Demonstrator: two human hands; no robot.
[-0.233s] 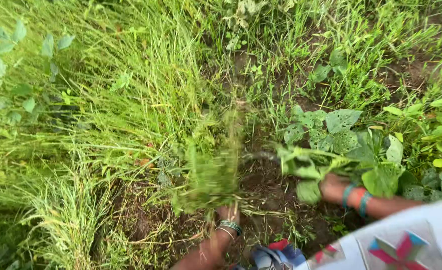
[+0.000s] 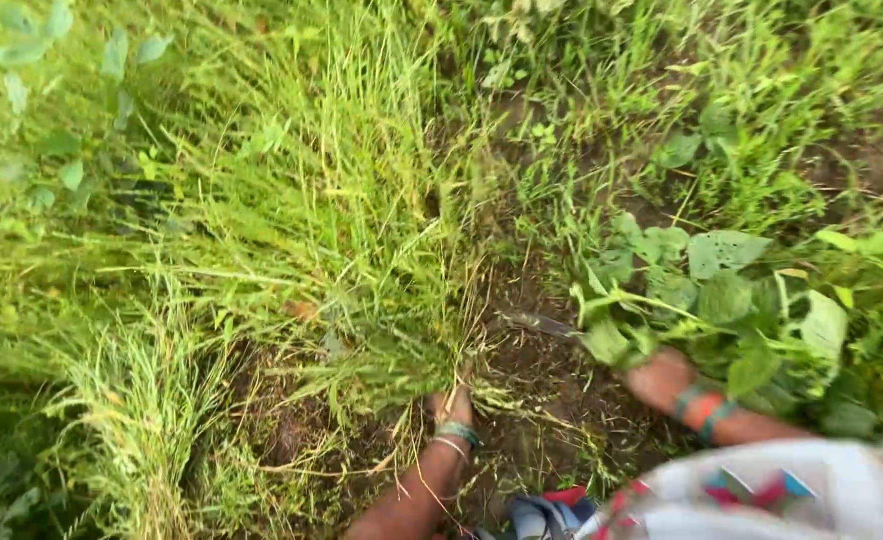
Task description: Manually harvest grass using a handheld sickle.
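My left hand grips the base of a thick tuft of long green grass close to the dark soil; bangles circle that wrist. My right hand is mostly hidden behind broad leaves and holds a tool whose grey metal blade points left toward the grass tuft, just above the bare earth. Teal and orange bangles sit on the right wrist. The blade tip and the gripped grass are a short way apart.
A broad-leaved plant with holes in its leaves grows at the right. Tall grass fills the left and top. Dark bare soil lies between my hands. Patterned white cloth shows at the bottom right.
The grass tuft in my left hand has leaned further left and up. The blade by my right hand shows more plainly now.
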